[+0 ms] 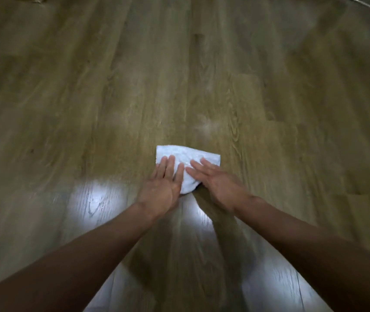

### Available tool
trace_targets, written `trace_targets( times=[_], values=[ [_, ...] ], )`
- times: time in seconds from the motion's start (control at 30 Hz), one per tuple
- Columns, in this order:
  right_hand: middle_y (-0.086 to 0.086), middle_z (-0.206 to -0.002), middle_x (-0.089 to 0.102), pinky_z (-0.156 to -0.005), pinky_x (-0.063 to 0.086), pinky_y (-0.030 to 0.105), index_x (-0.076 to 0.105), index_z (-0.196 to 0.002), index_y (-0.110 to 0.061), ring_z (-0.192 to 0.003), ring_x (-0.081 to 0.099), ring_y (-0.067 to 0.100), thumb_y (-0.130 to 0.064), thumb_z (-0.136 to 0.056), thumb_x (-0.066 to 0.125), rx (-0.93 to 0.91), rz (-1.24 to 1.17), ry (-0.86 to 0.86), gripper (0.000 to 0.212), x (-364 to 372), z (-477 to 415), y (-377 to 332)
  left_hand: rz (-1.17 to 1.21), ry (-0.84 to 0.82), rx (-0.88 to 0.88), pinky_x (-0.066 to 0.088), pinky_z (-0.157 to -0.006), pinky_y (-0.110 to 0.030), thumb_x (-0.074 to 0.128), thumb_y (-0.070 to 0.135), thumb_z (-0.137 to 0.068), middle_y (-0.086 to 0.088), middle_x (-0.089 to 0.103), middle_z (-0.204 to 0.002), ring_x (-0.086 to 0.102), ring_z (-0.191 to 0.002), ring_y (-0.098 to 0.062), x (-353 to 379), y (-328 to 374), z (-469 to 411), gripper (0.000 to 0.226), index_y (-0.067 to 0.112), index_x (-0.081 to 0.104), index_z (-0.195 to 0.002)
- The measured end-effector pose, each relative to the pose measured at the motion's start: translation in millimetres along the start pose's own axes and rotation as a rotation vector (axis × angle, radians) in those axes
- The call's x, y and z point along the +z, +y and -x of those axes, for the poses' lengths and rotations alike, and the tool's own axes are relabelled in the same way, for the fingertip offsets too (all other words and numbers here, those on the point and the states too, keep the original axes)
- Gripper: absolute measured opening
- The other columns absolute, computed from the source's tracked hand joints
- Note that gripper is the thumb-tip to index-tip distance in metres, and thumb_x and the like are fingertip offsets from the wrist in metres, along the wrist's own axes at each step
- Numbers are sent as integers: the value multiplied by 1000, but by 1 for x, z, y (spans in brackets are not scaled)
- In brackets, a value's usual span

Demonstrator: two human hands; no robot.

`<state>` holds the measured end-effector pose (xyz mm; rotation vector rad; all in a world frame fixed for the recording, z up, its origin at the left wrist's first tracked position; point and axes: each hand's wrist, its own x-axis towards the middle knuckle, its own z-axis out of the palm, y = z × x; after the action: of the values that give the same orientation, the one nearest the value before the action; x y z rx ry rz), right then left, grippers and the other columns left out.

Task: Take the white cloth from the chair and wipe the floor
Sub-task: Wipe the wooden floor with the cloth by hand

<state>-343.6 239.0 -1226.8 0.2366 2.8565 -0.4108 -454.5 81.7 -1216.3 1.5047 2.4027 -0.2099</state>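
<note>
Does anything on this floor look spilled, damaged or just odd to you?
Nothing spilled or broken. The one oddity is a faint pale smudge on the wooden floor just beyond the white cloth, which the left hand and right hand press flat. It may be dust or a smear; I cannot tell.

White cloth [188,155] partly hidden beneath left hand [165,179] and right hand [216,182]. Floor [44,97] blurred toward the margins.

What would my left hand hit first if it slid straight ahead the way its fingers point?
Only the rest of the white cloth under the left hand, then bare wooden floor. The way looks free as far as the picture shows.
</note>
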Motion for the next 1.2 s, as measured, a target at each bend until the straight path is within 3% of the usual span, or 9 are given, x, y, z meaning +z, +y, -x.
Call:
trace_targets(
  times=[0.17, 0.27, 0.37, 0.53, 0.67, 0.8, 0.97, 1.1, 1.2],
  values=[
    [-2, -160, 19, -121, 10, 36, 36, -146, -27, -148, 10, 20, -20, -102, 30, 187, -146, -2, 46, -39, -55, 20, -80, -59, -22, 10, -118, -43, 32, 25, -101, -26, -5, -156, -2, -146, -39, -22, -17, -64, 66, 3, -6, -150],
    [-1, -160, 21, -119, 19, 40, 37, -146, -30, -147, 17, 24, -28, -97, 39, 250, -158, -15, 49, -45, -75, 21, -44, -116, -57, 16, -116, -46, 39, 28, -100, -30, 0, -155, 3, -144, -44, -30, -16, -79, 70, 3, -3, -150],
    [-2, -156, 30, -112, 29, 38, 38, -145, -29, -144, 26, 26, -19, -93, 44, 155, -106, 74, 53, -28, -45, 14, -9, -80, -44, 13, -119, -47, 32, 24, -101, -30, -8, -155, -5, -144, -44, -14, -1, -53, 67, 7, -9, -150],
    [-6, -155, 31, -116, 21, 30, 37, -145, -32, -146, 23, 20, -16, -99, 41, 128, -187, 158, 48, 7, 35, 22, -9, 0, 90, 8, -119, -44, 28, 28, -99, -28, -10, -155, -10, -144, -43, 14, 33, -14, 67, 7, -9, -150],
    [1, -155, 32, -115, 24, 34, 43, -143, -26, -141, 32, 19, -36, -101, 39, 289, -411, 142, 43, -27, 7, 32, -124, -75, 64, 5, -120, -45, 29, 25, -100, -28, -4, -155, -4, -146, -41, -11, 31, -62, 64, 4, -5, -150],
    [12, -141, 49, -105, 37, 38, 54, -133, -15, -130, 45, 30, -22, -101, 40, 510, -532, 145, 36, -56, -23, 49, -75, -107, -26, 5, -118, -48, 31, 30, -101, -32, 3, -154, 3, -144, -44, -28, 48, -91, 66, -1, -1, -150],
    [-1, -158, 24, -119, 18, 34, 35, -147, -28, -147, 16, 18, -30, -102, 30, 373, -386, 145, 45, -15, 36, 42, -66, 2, 42, 0, -118, -47, 25, 24, -99, -34, -8, -153, -6, -143, -48, -9, 77, -44, 66, 0, -12, -148],
    [-8, -158, 25, -118, 23, 33, 36, -145, -34, -147, 17, 15, -28, -90, 18, 375, -302, 154, 58, 1, 84, 43, -17, 54, 108, -9, -118, -43, 20, 27, -101, -29, -15, -154, -15, -143, -44, 7, 106, -19, 63, 5, -15, -148],
    [-2, -158, 26, -117, 22, 33, 38, -145, -31, -145, 23, 19, -30, -97, 27, 399, -311, 125, 49, -14, 55, 63, -76, 18, 121, -3, -119, -45, 22, 25, -100, -30, -9, -154, -10, -144, -44, -1, 94, -49, 63, 3, -12, -149]
  ],
)
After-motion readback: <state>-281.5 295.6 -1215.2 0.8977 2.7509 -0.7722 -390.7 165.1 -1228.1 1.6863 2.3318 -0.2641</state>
